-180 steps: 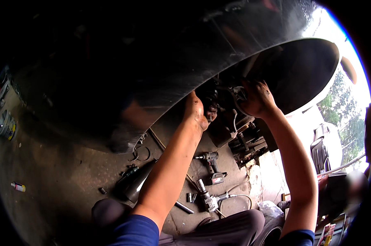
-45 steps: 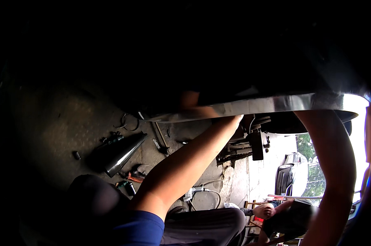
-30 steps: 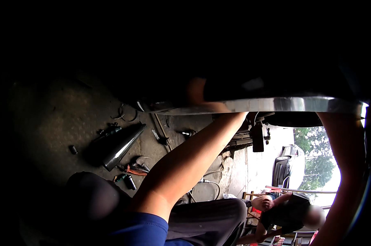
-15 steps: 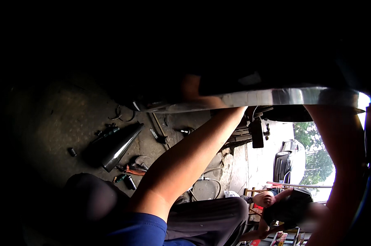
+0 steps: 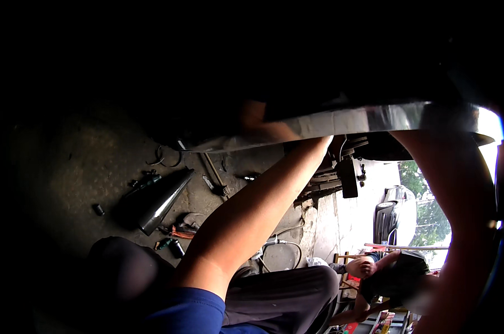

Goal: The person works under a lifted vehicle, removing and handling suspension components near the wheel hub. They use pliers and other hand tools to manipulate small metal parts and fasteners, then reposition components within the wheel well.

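A dark vehicle body fills the top of the view, and its shiny metal edge (image 5: 374,118) runs across the middle. My left forearm (image 5: 263,206) rises from the lower centre and passes behind that edge, so my left hand is hidden. At the right, my right forearm (image 5: 458,200) also goes up behind the panel, hiding my right hand. A skin-coloured reflection (image 5: 257,123) shows on the metal. Dark mechanical parts (image 5: 346,172) hang just under the edge between my arms.
On the oily ground lie a dark metal cone (image 5: 160,201), a long wrench (image 5: 214,177), small tools (image 5: 176,229) and a hose (image 5: 288,245). My bent knees (image 5: 285,289) are below. Another person (image 5: 391,273) crouches at lower right near a parked car (image 5: 388,220).
Six seconds ago both hands were visible on the parts in the wheel arch. The view has since dropped, the panel edge covers them, and little has moved in the last second.
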Demonstrator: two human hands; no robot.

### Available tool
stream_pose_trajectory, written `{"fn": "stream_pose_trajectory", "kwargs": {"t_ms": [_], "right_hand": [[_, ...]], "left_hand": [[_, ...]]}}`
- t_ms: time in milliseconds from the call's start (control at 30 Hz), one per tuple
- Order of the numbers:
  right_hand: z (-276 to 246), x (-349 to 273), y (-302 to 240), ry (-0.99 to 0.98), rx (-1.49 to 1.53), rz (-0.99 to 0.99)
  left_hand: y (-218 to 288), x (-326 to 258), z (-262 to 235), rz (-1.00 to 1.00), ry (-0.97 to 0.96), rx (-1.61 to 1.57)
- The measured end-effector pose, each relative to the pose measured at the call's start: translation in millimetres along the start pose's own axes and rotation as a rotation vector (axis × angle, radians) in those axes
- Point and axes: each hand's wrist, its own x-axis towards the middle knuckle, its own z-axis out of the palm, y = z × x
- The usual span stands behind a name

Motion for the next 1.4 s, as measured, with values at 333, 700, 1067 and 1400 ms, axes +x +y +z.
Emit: {"fn": "stream_pose_trajectory", "kwargs": {"t_ms": [333,700,1067,1400], "right_hand": [[0,-7,-2,0.024,0.032,0.023],[22,-48,-9,0.323,0.469,0.32],[54,-128,-76,0.687,0.993,0.69],[72,-143,-70,0.597,1.038,0.739]], "left_hand": [[4,0,-2,-0.002,-0.01,0.01],[29,3,-23,-0.003,0.006,0.121],[67,2,-16,-0.189,0.056,0.403],[63,-6,18,-0.316,-0.136,-0.278]]}}
